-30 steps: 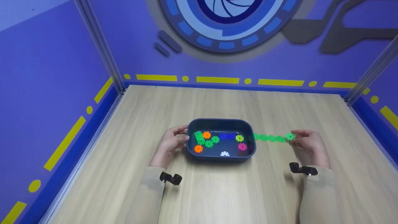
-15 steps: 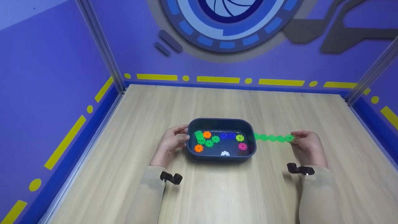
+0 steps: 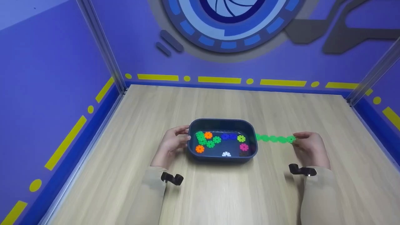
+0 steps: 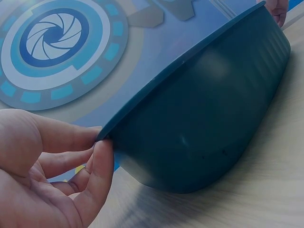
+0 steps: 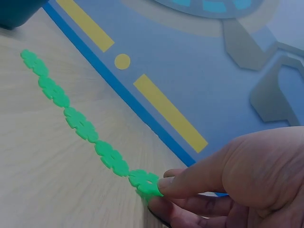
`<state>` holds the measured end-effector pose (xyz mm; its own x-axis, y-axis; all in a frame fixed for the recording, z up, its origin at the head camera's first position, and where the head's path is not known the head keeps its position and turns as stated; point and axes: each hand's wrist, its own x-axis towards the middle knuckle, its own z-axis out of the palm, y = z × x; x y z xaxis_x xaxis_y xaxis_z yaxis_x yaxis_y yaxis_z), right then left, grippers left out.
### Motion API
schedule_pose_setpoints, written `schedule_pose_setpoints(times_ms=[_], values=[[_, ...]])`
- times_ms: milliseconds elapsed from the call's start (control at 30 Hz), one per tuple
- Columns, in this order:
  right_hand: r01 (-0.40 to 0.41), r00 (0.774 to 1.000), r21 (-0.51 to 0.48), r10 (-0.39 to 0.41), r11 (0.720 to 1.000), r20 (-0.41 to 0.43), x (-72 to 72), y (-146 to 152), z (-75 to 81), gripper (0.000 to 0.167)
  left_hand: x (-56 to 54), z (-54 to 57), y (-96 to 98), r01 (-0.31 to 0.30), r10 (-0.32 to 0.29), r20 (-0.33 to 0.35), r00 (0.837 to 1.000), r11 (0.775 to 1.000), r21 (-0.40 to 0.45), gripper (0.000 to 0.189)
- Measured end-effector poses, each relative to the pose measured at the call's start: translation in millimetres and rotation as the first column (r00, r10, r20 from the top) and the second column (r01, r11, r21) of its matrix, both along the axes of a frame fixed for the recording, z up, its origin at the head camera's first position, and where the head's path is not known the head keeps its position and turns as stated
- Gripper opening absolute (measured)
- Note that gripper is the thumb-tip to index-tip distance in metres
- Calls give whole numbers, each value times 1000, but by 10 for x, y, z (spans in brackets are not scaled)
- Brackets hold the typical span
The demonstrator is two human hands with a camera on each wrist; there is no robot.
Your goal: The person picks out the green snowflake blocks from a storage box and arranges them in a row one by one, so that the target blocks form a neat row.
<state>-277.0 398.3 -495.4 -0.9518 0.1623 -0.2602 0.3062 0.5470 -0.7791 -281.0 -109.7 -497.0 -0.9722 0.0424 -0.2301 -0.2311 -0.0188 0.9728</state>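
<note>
My left hand (image 3: 172,139) pinches the left rim of a dark rectangular plastic tub (image 3: 222,158) between thumb and fingers; the left wrist view shows the thumb at the rim's edge. Inside the tub lie several snowflake discs, among them orange (image 3: 200,149), white (image 3: 226,154), pink (image 3: 244,147) and yellow (image 3: 241,138) ones, plus green and blue ones. From the tub's right side a row of green snowflake discs (image 5: 80,124) runs edge to edge along the table. At its right end my right hand (image 3: 310,147) pinches a green snowflake disc (image 5: 142,180), close against the last one.
The wooden table (image 3: 237,193) is bounded by a blue back wall (image 3: 218,67) and side walls. A black bracket (image 3: 172,178) is worn on the left wrist and a similar black bracket (image 3: 302,170) on the right.
My right hand has moved slightly left and lower, bringing the green snowflake disc to the right end of the row. The left hand and the tub have stayed in place.
</note>
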Motion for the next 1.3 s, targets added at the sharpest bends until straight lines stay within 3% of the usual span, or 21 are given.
schedule_pose_setpoints(times_ms=[500,833,1300], values=[[23,1000,-22,-24,999,-13,19,29,46,48,-1,6,3,4,-4,0,1000,1000,4,56],[-11,996,10,12,1000,-91,-13,28,161,55,-14,-5,-3,11,-11,-9,1000,1000,-15,55],[-132,983,-188,104,973,-153,-22,-268,422,60,-2,5,-2,10,-10,-5,1000,1000,-10,55]])
